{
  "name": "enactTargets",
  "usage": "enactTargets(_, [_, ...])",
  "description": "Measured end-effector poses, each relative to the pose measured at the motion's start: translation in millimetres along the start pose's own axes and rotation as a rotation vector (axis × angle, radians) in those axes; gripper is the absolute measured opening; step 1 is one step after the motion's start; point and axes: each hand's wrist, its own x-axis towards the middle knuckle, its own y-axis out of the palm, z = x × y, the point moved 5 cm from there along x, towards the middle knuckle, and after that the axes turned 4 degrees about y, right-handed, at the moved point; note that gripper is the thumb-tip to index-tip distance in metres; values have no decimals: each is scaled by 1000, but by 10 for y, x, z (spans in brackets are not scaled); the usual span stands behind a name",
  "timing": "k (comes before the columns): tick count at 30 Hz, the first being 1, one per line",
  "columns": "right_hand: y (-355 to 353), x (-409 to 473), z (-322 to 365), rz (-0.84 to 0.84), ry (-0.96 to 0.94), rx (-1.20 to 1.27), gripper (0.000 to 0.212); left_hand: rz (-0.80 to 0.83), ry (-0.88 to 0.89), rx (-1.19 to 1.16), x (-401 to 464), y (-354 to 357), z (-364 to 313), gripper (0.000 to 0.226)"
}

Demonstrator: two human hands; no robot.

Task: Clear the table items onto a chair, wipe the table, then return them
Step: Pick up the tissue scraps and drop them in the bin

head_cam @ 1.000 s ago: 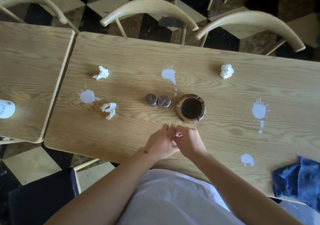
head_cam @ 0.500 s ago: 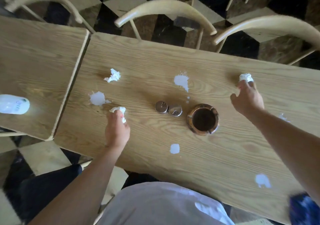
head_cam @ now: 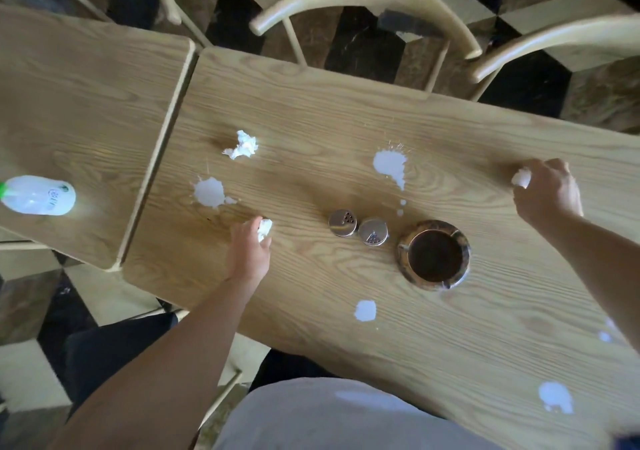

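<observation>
Left hand (head_cam: 247,252) grip closes on tissue wad (head_cam: 265,228) at 9 o'clock of the shakers (head_cam: 357,228); right hand (head_cam: 547,193) grips second wad (head_cam: 521,178) at 2. We lift both clear, skirting the white spills (head_cam: 209,191).

2 steel shakers (head_cam: 358,227) touching, upright, mid-table; round brown ashtray (head_cam: 435,255) just right.

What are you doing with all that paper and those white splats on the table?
Tidying up. The left hand grips one crumpled tissue, the right hand another. A third tissue lies untouched. The two shakers, the ashtray and the white spills remain on the table.
</observation>
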Motion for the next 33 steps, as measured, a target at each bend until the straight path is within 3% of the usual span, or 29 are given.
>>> enactTargets(4, [-32, -31, -49, 8, 90, 121, 21, 38, -33, 2, 25, 27, -31, 27])
enactTargets(7, [-12, -186, -52, 32, 147, 67, 27, 100, -40, 34, -76, 80, -120, 20])
enactTargets(13, [-6, -966, -9, 20, 217, 278, 20, 10, 160, -55, -432, 41, -515, 18])
enactTargets(18, [-4, -1871, 693, -25, -95, 423, 19, 112, 297, -160, -781, 30, -793, 37])
enactTargets(23, [490, -2395, 1523, 265, -402, 253, 21, 306, 468, -59, -913, 36, -957, 56])
enactTargets(26, [658, -2524, 1888, 384, -446, 166, 22, 198, 625, -32, -961, -129, -937, 51])
enactTargets(29, [762, -2566, 2200, 428, -488, 152, 28, 204, 511, -82, -889, -263, -783, 43])
enactTargets(33, [892, -2546, 2553, 433, -576, 180, 27, 79, 411, -108, -678, -403, -545, 25])
